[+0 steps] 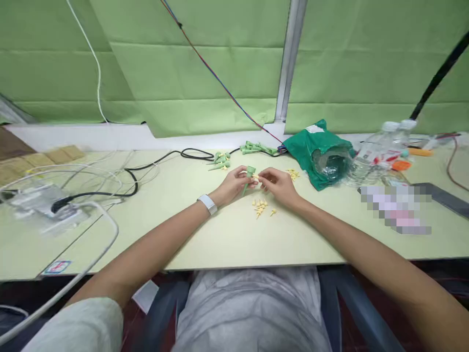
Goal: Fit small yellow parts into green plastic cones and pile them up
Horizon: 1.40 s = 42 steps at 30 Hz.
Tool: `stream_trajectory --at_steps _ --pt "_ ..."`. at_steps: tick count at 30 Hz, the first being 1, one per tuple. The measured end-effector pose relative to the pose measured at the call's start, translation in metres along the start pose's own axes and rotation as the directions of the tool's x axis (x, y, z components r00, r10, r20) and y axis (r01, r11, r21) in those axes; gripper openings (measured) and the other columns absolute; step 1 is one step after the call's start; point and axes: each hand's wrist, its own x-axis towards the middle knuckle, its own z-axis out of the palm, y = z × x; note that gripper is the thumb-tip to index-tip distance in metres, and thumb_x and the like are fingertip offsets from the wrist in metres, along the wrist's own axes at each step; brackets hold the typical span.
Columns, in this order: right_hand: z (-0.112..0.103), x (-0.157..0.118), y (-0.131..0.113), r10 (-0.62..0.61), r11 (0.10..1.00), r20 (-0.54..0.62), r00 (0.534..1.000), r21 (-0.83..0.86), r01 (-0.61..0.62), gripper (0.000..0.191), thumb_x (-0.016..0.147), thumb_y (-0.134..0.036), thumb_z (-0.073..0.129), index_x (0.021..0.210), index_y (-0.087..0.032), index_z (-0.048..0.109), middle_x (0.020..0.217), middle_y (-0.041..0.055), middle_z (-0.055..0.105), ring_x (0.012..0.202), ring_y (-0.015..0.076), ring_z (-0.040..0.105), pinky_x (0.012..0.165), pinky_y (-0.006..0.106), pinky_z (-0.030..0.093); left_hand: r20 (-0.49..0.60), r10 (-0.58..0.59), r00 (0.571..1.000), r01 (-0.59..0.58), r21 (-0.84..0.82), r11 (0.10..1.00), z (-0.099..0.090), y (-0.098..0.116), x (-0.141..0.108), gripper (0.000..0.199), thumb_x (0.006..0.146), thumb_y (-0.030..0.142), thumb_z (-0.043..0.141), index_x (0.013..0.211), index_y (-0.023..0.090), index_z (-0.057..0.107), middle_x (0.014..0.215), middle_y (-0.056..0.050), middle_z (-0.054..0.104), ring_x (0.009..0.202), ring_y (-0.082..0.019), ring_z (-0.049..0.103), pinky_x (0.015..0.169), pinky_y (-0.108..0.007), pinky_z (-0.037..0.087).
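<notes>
Over the middle of the table, my left hand (234,184) is closed around a green funnel-topped plastic piece (250,170), its wide end up and its narrow end pointing down. My right hand (277,185) pinches a small yellow plastic piece (255,177) against the green one's side; the fingers partly hide where they meet. Just below the hands lie several loose yellow pieces (260,207). More yellow pieces (293,173) are heaped beyond my right hand. Behind my left hand sit green pieces with yellow bits on them (221,160), and further back is a pile of green pieces (256,147).
An opened green plastic bag (308,146) lies right of the hands. Beyond it stand clear bottles (381,146) beside a dark flat object (445,198). Black cable (164,159), white cords and a plastic-wrapped power strip (54,210) spread over the left side.
</notes>
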Motion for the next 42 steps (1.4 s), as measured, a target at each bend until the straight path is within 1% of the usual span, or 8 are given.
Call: stream_trajectory --at_steps 5,10,16,21,29,36,38,42 --pt "0.0005 -0.0007 -0.0007 -0.092 0.994 -0.047 0.995 -0.055 0.090 0.011 0.089 -0.033 0.073 0.091 -0.022 0.071 0.088 0.0043 0.072 0.077 0.0200 0.070 0.069 0.034 0.059 0.009 -0.014 1.000 0.014 0.032 0.999 0.0035 0.0054 -0.0056 0.037 0.068 0.024 0.091 0.091 0.015 0.063 0.081 -0.004 0.072 0.077 -0.016 0.070 0.081 -0.032 0.052" --pt "-0.0023 -0.0011 -0.0005 -0.218 0.961 -0.060 0.974 -0.184 0.204 0.009 0.092 -0.032 0.069 0.091 -0.023 0.070 0.091 0.0048 0.069 0.078 0.0185 0.068 0.071 0.033 0.058 0.037 -0.023 0.999 0.021 0.070 0.997 0.0018 0.0064 -0.0059 0.035 0.072 0.025 0.090 0.095 0.014 0.066 0.086 -0.005 0.072 0.078 -0.016 0.069 0.080 -0.032 0.050" --pt "-0.0016 -0.0006 -0.0024 -0.150 0.962 -0.082 0.985 -0.243 0.126 0.022 0.094 -0.040 0.069 0.084 -0.021 0.071 0.084 0.0049 0.073 0.073 0.0186 0.067 0.064 0.031 0.052 0.117 -0.046 0.992 0.039 0.066 0.997 -0.0036 0.0049 -0.0037 0.034 0.073 0.023 0.090 0.097 0.014 0.068 0.086 -0.005 0.072 0.081 -0.017 0.070 0.084 -0.033 0.051" --pt "-0.0036 -0.0008 -0.0038 -0.082 0.949 -0.032 0.996 -0.309 0.069 0.044 0.105 -0.045 0.051 0.073 -0.020 0.068 0.073 0.0049 0.072 0.066 0.0182 0.063 0.066 0.033 0.048 0.088 -0.055 0.995 0.048 0.087 0.995 0.0016 0.0077 -0.0056 0.036 0.073 0.023 0.090 0.100 0.013 0.068 0.089 -0.007 0.073 0.078 -0.017 0.069 0.080 -0.033 0.051" --pt "-0.0036 -0.0004 -0.0020 -0.168 0.963 -0.011 0.986 -0.217 0.162 0.012 0.093 -0.033 0.067 0.096 -0.022 0.068 0.094 0.0045 0.073 0.076 0.0178 0.067 0.065 0.029 0.051 0.067 -0.033 0.997 0.025 0.112 0.993 -0.0022 0.0062 -0.0045 0.033 0.074 0.025 0.088 0.097 0.013 0.068 0.088 -0.006 0.072 0.079 -0.017 0.069 0.081 -0.033 0.050" --pt "-0.0055 -0.0015 -0.0044 -0.027 0.960 0.005 1.000 -0.277 0.028 0.042 0.106 -0.045 0.048 0.076 -0.021 0.065 0.072 0.0029 0.070 0.063 0.0174 0.062 0.066 0.032 0.044 0.084 -0.033 0.996 0.022 0.123 0.992 0.0012 0.0072 -0.0053 0.034 0.073 0.025 0.088 0.099 0.014 0.068 0.088 -0.006 0.071 0.077 -0.016 0.067 0.078 -0.032 0.049" --pt "-0.0060 -0.0015 -0.0034 -0.051 0.953 -0.016 0.999 -0.300 0.044 0.040 0.106 -0.044 0.046 0.080 -0.021 0.065 0.077 0.0037 0.071 0.066 0.0175 0.062 0.066 0.031 0.044 0.080 -0.033 0.996 0.022 0.125 0.992 0.0008 0.0069 -0.0049 0.036 0.073 0.026 0.089 0.100 0.014 0.069 0.088 -0.006 0.071 0.078 -0.016 0.067 0.079 -0.032 0.049" --pt "-0.0066 -0.0013 -0.0023 -0.168 0.936 -0.006 0.986 -0.314 0.158 0.024 0.099 -0.044 0.060 0.096 -0.022 0.066 0.093 0.0052 0.072 0.070 0.0171 0.062 0.064 0.030 0.046 0.088 -0.025 0.996 0.014 0.125 0.992 -0.0018 0.0058 -0.0044 0.036 0.074 0.027 0.088 0.101 0.015 0.069 0.090 -0.006 0.072 0.079 -0.016 0.067 0.082 -0.033 0.050"
